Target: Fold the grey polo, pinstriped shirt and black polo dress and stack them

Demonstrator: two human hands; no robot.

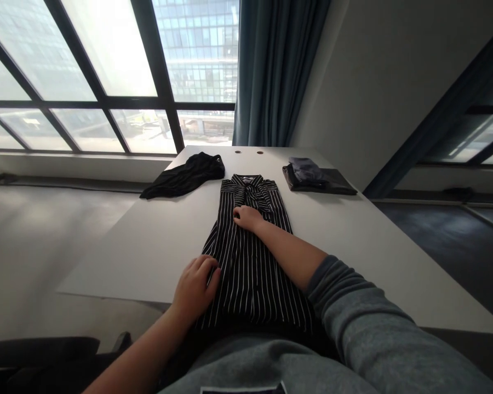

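A black shirt with white stripes [246, 273] lies lengthwise on the white table, its collar toward the window and its lower end at the near edge. The sides are folded inward, and a bow or gathered strip of the same cloth sits below the collar. My left hand [196, 284] is at the shirt's left edge, fingers bent and closed on the cloth there. Across the upper middle of the shirt reaches my right hand [247, 218], its thumb and fingers curled together in a pinch on the fabric. The fingertips of both hands are partly hidden.
On the white table [148, 251], a crumpled black garment [184, 175] lies at the far left. Folded dark clothes [320, 178] are stacked at the far right. A blue curtain [277, 71] and windows stand behind. Part of a black chair [41, 353] shows at lower left.
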